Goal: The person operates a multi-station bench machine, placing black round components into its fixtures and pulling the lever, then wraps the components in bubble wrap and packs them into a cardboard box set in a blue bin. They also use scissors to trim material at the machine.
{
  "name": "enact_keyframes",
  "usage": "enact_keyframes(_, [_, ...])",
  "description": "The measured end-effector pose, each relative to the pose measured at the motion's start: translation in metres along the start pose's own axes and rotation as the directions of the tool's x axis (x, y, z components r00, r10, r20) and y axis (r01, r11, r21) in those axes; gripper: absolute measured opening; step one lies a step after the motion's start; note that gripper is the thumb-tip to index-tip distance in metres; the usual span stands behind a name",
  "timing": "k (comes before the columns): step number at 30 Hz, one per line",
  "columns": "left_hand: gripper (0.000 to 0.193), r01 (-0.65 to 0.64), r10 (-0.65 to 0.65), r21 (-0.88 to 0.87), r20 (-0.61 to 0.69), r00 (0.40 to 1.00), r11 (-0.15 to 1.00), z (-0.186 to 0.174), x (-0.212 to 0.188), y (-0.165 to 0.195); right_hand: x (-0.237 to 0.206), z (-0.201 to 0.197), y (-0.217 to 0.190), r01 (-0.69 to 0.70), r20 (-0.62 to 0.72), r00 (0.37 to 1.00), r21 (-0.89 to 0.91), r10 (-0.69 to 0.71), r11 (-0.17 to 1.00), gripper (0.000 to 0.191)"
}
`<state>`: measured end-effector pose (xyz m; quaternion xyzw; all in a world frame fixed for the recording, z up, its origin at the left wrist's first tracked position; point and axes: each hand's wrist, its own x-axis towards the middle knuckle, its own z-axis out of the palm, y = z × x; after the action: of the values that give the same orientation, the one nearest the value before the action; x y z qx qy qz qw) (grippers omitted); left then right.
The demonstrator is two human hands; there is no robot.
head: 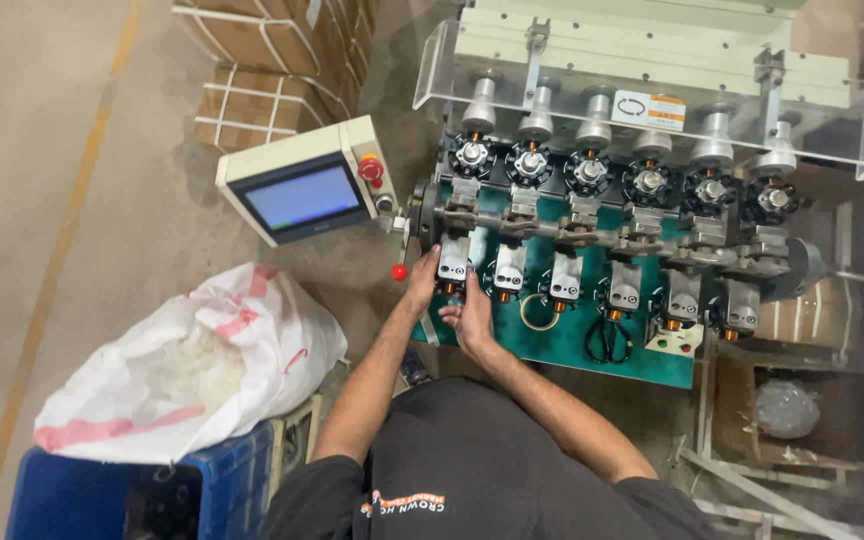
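Observation:
I look down at a coil winding machine (pixel 642 60) with a row of several spindle stations above a green deck (pixel 552 345). My left hand (pixel 422 283) touches the leftmost station's grey holder block (pixel 453 258), where a small copper coil (pixel 449 288) sits under it. My right hand (pixel 470 312) is right beside it, fingers curled at the same coil; whether it grips the coil is hidden. More copper coils hang under the other stations, such as one (pixel 670 324).
A touch-screen control box (pixel 307 185) with a red button stands left of the machine. A white sack (pixel 192 365) lies on a blue crate (pixel 82 500). Scissors (pixel 607 340) and a tape ring (pixel 539 312) rest on the deck. Strapped cartons (pixel 272 60) sit behind.

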<state>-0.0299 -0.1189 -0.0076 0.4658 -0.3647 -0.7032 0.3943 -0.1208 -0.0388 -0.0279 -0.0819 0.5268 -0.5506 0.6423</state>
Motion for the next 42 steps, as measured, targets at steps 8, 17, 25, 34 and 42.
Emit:
enact_keyframes(8, [0.027, 0.184, -0.197, 0.278, 0.019, 0.980, 0.943, -0.031, -0.005, -0.037, 0.014, -0.014, 0.009, -0.191, -0.009, 0.980, -0.284, 0.196, 0.940, 0.057])
enact_keyframes(17, [0.029, -0.300, 0.222, 0.801, 0.213, 0.952, 0.519, -0.019, -0.077, -0.083, 0.003, -0.083, 0.020, -0.031, 0.021, 0.997, -0.737, 0.068, 0.675, 0.057])
enact_keyframes(25, [0.023, -0.054, 0.069, 0.095, -0.163, 0.984, 0.994, 0.020, -0.096, -0.058, -0.046, -0.169, -0.052, 0.476, 0.477, 0.863, -0.657, -0.166, 0.584, 0.021])
enact_keyframes(34, [0.024, 0.384, -0.319, -0.180, 0.308, 0.896, 0.905, 0.071, -0.132, -0.047, -0.025, -0.108, -0.115, 0.713, 0.698, 0.699, -0.662, -0.157, 0.229, 0.019])
enact_keyframes(42, [0.020, 0.082, -0.112, -0.235, -0.118, 0.987, 0.968, 0.085, -0.137, -0.036, -0.096, -0.138, -0.175, 0.824, 0.811, 0.546, -0.565, -0.210, -0.040, 0.014])
